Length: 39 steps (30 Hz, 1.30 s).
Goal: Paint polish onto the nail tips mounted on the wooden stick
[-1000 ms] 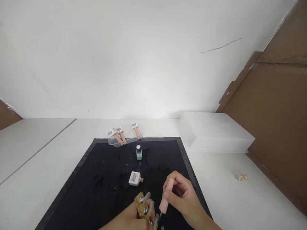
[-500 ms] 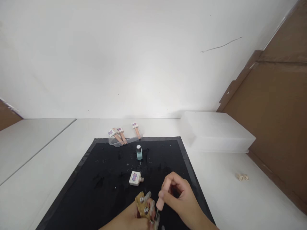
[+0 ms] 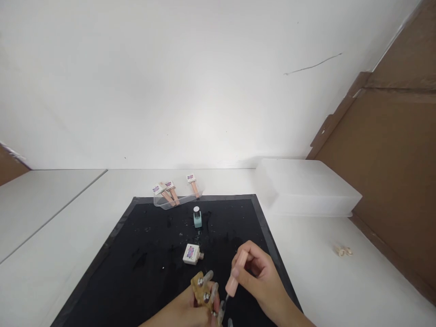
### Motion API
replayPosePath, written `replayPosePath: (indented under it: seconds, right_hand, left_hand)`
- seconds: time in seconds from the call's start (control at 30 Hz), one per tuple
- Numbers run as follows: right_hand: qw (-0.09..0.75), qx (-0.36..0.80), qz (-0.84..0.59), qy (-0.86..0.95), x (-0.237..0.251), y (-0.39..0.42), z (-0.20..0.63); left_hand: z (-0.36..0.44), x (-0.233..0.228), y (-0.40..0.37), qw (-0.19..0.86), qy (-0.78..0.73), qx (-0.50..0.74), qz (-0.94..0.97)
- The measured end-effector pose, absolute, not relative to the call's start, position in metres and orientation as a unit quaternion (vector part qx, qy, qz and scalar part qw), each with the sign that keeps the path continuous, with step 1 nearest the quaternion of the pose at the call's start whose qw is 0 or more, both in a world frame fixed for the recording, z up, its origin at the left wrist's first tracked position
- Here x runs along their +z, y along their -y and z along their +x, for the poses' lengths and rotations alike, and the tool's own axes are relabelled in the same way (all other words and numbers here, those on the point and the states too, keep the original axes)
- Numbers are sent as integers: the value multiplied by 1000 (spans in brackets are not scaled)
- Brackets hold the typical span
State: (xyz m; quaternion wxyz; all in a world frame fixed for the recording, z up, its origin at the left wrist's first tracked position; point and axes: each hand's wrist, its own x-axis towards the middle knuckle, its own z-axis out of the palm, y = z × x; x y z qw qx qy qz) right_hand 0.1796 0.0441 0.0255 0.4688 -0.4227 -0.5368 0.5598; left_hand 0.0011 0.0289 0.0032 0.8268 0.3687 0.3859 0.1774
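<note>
A white wall (image 3: 190,81) fills the upper frame above a white bench (image 3: 68,222). A black mat (image 3: 153,259) covers the lower middle, and a brown panel (image 3: 391,154) takes the right side. At centre right sits a frosted plastic box (image 3: 309,190). At the bottom, right of centre, the right hand (image 3: 259,277) has a narrow grip around a pink cap. To its left, the left hand (image 3: 194,311) closes around a tan holder, partly cut off by the bottom edge. A clear tray (image 3: 186,200) left of centre carries three pink-capped bottles (image 3: 159,188). The tan holder (image 3: 196,286) bears clear nail tips (image 3: 221,311) on metal balls. The pink cap (image 3: 236,274) slants down-left; its dark brush (image 3: 227,299) is at one tip, contact unclear. An uncapped white bottle (image 3: 191,254) lies above the hands; higher up stands a teal bottle (image 3: 197,220). Small beige rings (image 3: 342,250) lie at lower right.
</note>
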Motion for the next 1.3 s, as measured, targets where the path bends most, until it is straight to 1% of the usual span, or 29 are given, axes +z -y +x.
replayPosePath:
  seconds: [0.1,0.2,0.3,0.37,0.47,0.57,0.63,0.73,0.8,0.93,1.03,1.17,1.3]
  right_hand:
    - [450,575,-408,549,25,-44,180]
    - [468,562,-435,525,24,-46,180]
    - [496,577,-417,498,23,-47,181]
    - [483,593,-398,507,22,-46,180]
    - [462,581,-422,520,22,-45,179]
    - [485,572,-442,492,21,-47,179]
    - [498,583,-427,479,20,-48,179]
    - [482,603,-404,492,19,-46,178]
    - [469,597,-412,503,18,-45,178]
    - [496,584,-433,476,20,-47,178]
    - [515,615,-417,428,22,-49,179]
    - [498,680,-383,378,23,-49,180]
    - [493,669,-372,413,23,-47,181]
  left_hand:
    - [1,5,-30,810,-437,185,346]
    - [2,7,-31,819,-422,184,343]
    - [2,7,-30,820,-420,190,339]
    - [1,6,-29,818,-428,191,333]
    - [0,6,-29,818,-430,190,331]
    - [0,7,-30,824,-417,192,333]
    - [1,9,-31,824,-416,192,334]
    - [1,9,-31,815,-433,186,337]
    - [1,9,-31,813,-438,183,337]
    - [1,7,-31,822,-420,189,336]
    - [1,7,-31,822,-418,194,335]
    - [2,8,-31,823,-418,199,329]
    - [2,9,-32,824,-408,216,327]
